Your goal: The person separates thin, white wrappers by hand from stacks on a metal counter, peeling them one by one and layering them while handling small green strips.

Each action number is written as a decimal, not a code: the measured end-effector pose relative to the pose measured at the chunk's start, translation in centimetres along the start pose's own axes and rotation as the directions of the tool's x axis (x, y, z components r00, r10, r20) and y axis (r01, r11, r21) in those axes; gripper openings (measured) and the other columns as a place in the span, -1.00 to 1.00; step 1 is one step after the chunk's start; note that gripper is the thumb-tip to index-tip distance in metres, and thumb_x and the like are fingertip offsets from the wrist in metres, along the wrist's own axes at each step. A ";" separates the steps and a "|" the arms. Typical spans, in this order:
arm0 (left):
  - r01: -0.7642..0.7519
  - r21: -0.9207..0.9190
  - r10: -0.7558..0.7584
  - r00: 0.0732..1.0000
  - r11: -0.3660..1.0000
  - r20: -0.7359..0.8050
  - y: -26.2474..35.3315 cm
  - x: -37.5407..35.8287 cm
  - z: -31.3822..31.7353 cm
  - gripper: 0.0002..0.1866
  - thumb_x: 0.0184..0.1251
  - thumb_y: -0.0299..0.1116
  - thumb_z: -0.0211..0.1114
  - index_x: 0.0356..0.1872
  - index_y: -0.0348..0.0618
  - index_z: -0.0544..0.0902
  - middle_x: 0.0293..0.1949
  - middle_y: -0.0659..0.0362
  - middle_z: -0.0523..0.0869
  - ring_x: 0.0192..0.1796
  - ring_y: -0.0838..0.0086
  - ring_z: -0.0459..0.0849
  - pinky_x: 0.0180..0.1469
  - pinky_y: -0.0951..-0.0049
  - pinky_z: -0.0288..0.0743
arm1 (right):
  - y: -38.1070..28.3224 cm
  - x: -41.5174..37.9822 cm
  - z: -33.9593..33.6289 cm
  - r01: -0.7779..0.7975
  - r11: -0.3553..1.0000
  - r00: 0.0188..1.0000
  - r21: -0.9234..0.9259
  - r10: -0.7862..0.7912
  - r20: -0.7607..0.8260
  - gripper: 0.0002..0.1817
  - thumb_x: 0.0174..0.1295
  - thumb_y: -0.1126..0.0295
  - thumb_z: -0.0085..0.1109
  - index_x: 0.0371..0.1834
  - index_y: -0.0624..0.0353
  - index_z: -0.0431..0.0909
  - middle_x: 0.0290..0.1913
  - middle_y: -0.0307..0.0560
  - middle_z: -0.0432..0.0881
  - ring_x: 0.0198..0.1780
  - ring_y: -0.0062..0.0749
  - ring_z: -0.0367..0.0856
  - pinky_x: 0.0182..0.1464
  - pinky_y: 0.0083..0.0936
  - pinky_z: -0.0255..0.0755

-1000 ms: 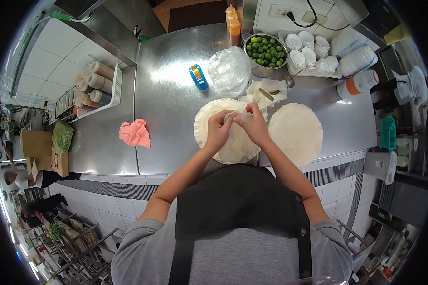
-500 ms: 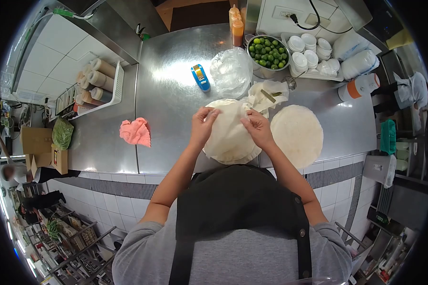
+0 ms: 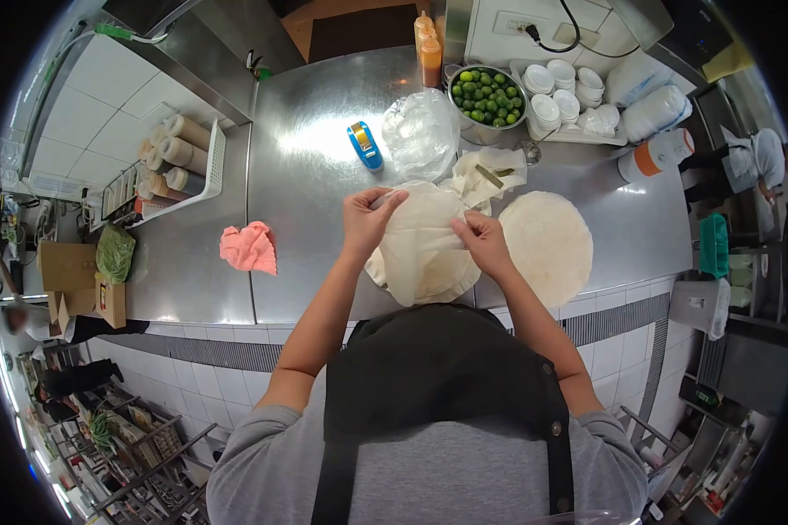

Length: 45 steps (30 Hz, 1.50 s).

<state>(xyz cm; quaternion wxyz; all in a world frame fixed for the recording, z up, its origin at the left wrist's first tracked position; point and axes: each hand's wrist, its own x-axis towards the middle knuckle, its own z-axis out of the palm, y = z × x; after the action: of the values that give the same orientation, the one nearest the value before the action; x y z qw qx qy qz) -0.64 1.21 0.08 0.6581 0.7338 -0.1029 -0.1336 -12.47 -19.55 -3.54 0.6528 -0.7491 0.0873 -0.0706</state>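
Pinched between my left hand [image 3: 372, 216] and my right hand [image 3: 483, 238] is a thin, pale dough wrapper [image 3: 422, 229], lifted and hanging loosely. Light passes through it. Below it lies a stack of round wrappers [image 3: 446, 282] on the steel counter, partly hidden by the raised one. To the right of my right hand is another pale round wrapper pile [image 3: 547, 249], lying flat. Just beyond the hands sits a crumpled pale wrapping [image 3: 474, 185] with greenish-brown strips on it.
A blue tape dispenser [image 3: 365, 147] and a clear plastic bag [image 3: 420, 133] lie farther back. A bowl of green limes [image 3: 488, 127], sauce bottles [image 3: 430, 61] and a tray of white lidded cups [image 3: 578, 136] stand behind. A pink cloth [image 3: 249, 248] lies left. Another person [image 3: 753, 166] stands far right.
The wrapper has come up off the stack and now hangs between both hands, showing the stack beneath. My left hand has shifted slightly up and left; my right slightly down and right.
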 end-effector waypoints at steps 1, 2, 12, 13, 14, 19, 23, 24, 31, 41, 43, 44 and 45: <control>0.007 -0.016 -0.008 1.000 1.000 -0.016 -0.1 -0.2 0.3 -0.78 0.32 -0.34 0.49 -0.25 -0.36 0.80 -0.42 0.21 0.79 -0.40 0.70 0.65 -0.36 0.63 0.53 | 0.2 -0.3 0.2 -0.036 0.999 0.999 0.026 0.036 0.022 -0.58 0.33 0.45 0.30 -0.59 0.28 0.25 -0.50 -0.34 0.40 -0.42 -0.66 0.30 -0.35 -0.63 0.20; 0.008 -0.016 -0.008 1.000 1.000 -0.015 -0.3 -0.4 0.6 -0.78 0.32 -0.34 0.49 -0.25 -0.36 0.80 -0.42 0.21 0.79 -0.40 0.70 0.65 -0.36 0.63 0.53 | 0.4 -0.4 0.4 -0.074 0.996 0.996 0.052 0.072 0.044 -0.59 0.30 0.45 0.33 -0.58 0.27 0.27 -0.48 -0.35 0.45 -0.40 -0.67 0.41 -0.32 -0.64 0.29; -0.021 -0.108 0.053 0.952 0.994 0.301 1.7 -2.1 1.7 -0.75 0.51 -0.31 0.31 -0.13 -0.33 0.76 -0.31 0.25 0.78 -0.29 0.73 0.62 -0.27 0.64 0.51 | -5.1 1.4 2.4 -0.135 0.990 0.981 -0.045 0.140 0.138 -0.75 0.25 0.36 0.43 -0.09 0.24 0.67 -0.06 -0.12 0.74 -0.16 -0.55 0.70 -0.14 -0.55 0.56; -0.076 -0.060 0.089 0.961 0.995 0.263 1.5 -1.9 1.4 -0.77 0.51 -0.31 0.30 -0.15 -0.31 0.76 -0.31 0.27 0.77 -0.29 0.74 0.61 -0.26 0.65 0.50 | -4.0 1.5 2.7 -0.157 0.987 0.971 -0.009 0.157 0.180 -0.74 0.28 0.35 0.41 -0.05 0.24 0.69 -0.10 -0.16 0.73 -0.19 -0.57 0.68 -0.16 -0.55 0.54; -0.128 -0.009 0.127 0.966 0.992 0.224 1.4 -1.7 1.0 -0.78 0.52 -0.32 0.29 -0.16 -0.30 0.76 -0.32 0.28 0.76 -0.29 0.74 0.60 -0.25 0.66 0.48 | -2.9 1.6 2.8 -0.181 0.983 0.960 0.025 0.171 0.223 -0.73 0.30 0.33 0.38 -0.02 0.24 0.70 -0.14 -0.20 0.72 -0.23 -0.58 0.65 -0.18 -0.56 0.52; -0.054 -0.120 0.039 0.992 0.991 -0.122 0.5 -0.3 -1.6 -0.79 0.54 -0.33 0.26 -0.17 -0.28 0.74 -0.30 0.31 0.74 -0.28 0.75 0.58 -0.25 0.63 0.47 | -2.2 1.0 1.5 -0.210 0.940 0.978 0.269 0.201 0.061 -0.76 0.34 0.31 0.35 -0.09 0.28 0.70 -0.23 -0.30 0.68 -0.26 -0.69 0.60 -0.17 -0.60 0.50; -0.062 -0.133 0.048 0.993 0.989 -0.109 -1.8 -0.1 -1.7 -0.76 0.55 -0.29 0.26 -0.15 -0.29 0.72 -0.26 0.28 0.74 -0.29 0.71 0.62 -0.24 0.61 0.50 | -2.7 0.4 1.5 -0.104 0.971 0.991 0.217 0.120 -0.062 -0.76 0.33 0.34 0.35 -0.11 0.32 0.72 -0.11 -0.22 0.68 -0.12 -0.67 0.59 0.01 -0.58 0.45; -0.062 -0.134 0.048 0.993 0.989 -0.105 -1.4 -0.2 -1.6 -0.76 0.55 -0.29 0.26 -0.15 -0.29 0.72 -0.26 0.28 0.74 -0.29 0.71 0.62 -0.24 0.61 0.50 | -1.7 0.5 1.5 -0.104 0.971 0.990 0.217 0.121 -0.066 -0.76 0.33 0.34 0.35 -0.11 0.32 0.72 -0.11 -0.22 0.68 -0.12 -0.67 0.59 0.01 -0.58 0.45; 0.466 -0.228 -0.377 0.860 0.855 0.345 0.7 -0.4 -1.1 -0.65 0.41 -0.20 0.40 -0.09 -0.36 0.69 -0.19 0.12 0.78 -0.21 0.55 0.75 -0.11 0.49 0.63 | -2.9 0.7 1.6 -0.078 0.962 0.996 0.261 0.062 0.069 -0.74 0.36 0.45 0.29 0.06 0.30 0.69 -0.17 -0.23 0.78 -0.23 -0.68 0.68 -0.17 -0.65 0.56; 0.322 -0.219 -0.209 0.882 0.921 0.422 2.9 -1.0 0.5 -0.74 0.29 -0.44 0.47 -0.08 -0.33 0.66 -0.22 0.12 0.78 -0.24 0.55 0.76 -0.15 0.50 0.65 | -3.3 1.2 0.9 -0.048 0.961 0.997 0.271 0.030 0.069 -0.72 0.27 0.50 0.36 0.01 0.24 0.56 -0.17 -0.18 0.72 -0.18 -0.66 0.67 -0.17 -0.62 0.58; 0.335 -0.271 -0.208 0.890 0.903 0.407 1.9 -0.7 0.2 -0.77 0.31 -0.45 0.46 -0.10 -0.31 0.65 -0.24 0.13 0.78 -0.24 0.55 0.76 -0.17 0.49 0.66 | -4.1 1.4 0.9 -0.093 0.933 0.995 0.346 0.077 0.060 -0.69 0.24 0.51 0.38 0.00 0.21 0.52 -0.16 -0.18 0.70 -0.16 -0.64 0.67 -0.16 -0.61 0.58; 0.345 -0.322 -0.209 0.897 0.882 0.390 1.3 -0.6 0.0 -0.81 0.32 -0.46 0.44 -0.13 -0.28 0.63 -0.25 0.14 0.77 -0.24 0.56 0.76 -0.18 0.49 0.67 | -4.6 1.4 0.8 -0.137 0.897 0.991 0.421 0.125 0.057 -0.66 0.22 0.53 0.40 -0.01 0.18 0.47 -0.16 -0.19 0.67 -0.13 -0.62 0.67 -0.15 -0.59 0.59; 0.345 -0.322 -0.209 0.898 0.882 0.388 1.6 -0.7 0.1 -0.81 0.32 -0.46 0.44 -0.13 -0.28 0.63 -0.25 0.14 0.77 -0.24 0.56 0.76 -0.18 0.49 0.67 | -5.0 1.5 0.8 -0.137 0.897 0.991 0.421 0.124 0.058 -0.66 0.22 0.53 0.40 -0.01 0.18 0.47 -0.16 -0.19 0.67 -0.13 -0.62 0.67 -0.15 -0.59 0.59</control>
<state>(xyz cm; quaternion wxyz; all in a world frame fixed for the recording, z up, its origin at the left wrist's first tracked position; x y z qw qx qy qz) -1.29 1.18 1.75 0.7340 0.5635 -0.0800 -0.3706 -10.62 -18.44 1.32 0.8043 -0.5829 0.1102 -0.0327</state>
